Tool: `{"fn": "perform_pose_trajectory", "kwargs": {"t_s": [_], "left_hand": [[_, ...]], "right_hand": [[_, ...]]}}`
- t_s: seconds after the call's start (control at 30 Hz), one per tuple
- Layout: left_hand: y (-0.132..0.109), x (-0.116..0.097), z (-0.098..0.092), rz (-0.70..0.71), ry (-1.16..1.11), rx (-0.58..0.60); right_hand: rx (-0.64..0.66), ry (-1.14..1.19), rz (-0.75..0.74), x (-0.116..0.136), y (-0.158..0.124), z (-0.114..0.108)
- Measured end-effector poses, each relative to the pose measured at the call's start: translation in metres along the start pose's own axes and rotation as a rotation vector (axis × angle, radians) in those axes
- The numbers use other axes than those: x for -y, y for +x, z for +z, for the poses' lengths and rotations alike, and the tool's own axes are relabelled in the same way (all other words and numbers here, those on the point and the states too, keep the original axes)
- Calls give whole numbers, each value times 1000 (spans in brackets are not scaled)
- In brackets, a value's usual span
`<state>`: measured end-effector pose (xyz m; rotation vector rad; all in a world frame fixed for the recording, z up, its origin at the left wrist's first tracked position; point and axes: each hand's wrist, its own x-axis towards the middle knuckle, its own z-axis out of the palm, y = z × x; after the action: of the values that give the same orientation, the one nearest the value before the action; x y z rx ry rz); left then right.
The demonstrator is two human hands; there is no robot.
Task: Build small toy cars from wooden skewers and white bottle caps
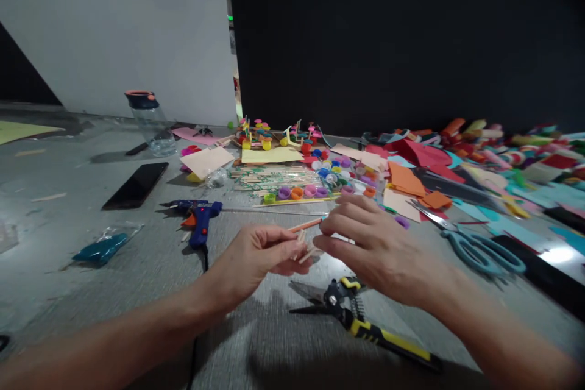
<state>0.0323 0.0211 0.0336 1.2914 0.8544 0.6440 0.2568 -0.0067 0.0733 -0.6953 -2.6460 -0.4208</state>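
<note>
I am holding an orange stick (305,225) between my two hands, just above the grey desk (68,207) and near its middle. Its long axis is lying almost level and crosswise in front of me, the left end sitting a little lower and the right end tilting slightly up and away.

My left hand (258,256) is curling in, its fingers (280,235) pinching the stick's left end. My right hand (379,250) is reaching in from the other side, its fingers (336,222) pressing together on the right end. Just under the stick, some short wooden pieces (307,252) are sitting between my hands; which fingers are gripping them I cannot tell.

A blue glue gun (201,219) is lying just left of my left hand, its nozzle pointing left. Yellow-and-black cutters (361,317) are lying on the desk below my right hand, and teal scissors (479,251) are resting to its right. A row of coloured caps (297,192) is lining up behind the stick, with a black phone (136,185) well apart on the left.
</note>
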Motion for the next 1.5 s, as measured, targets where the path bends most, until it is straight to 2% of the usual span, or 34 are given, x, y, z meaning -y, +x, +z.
{"fn": "perform_pose_trajectory", "kwargs": {"t_s": [0.37,0.77,1.1,1.5], "left_hand": [[3,4,0,-109,-66,62],[11,10,-3,-163,-55,68],[13,19,-3,-158,-67,56],[13,15,2,-169,-81,2]], "right_hand": [[70,129,55,-2,7,9],[124,48,43,-9,7,15],[134,47,55,-9,8,17],[129,47,59,-10,9,19]]}}
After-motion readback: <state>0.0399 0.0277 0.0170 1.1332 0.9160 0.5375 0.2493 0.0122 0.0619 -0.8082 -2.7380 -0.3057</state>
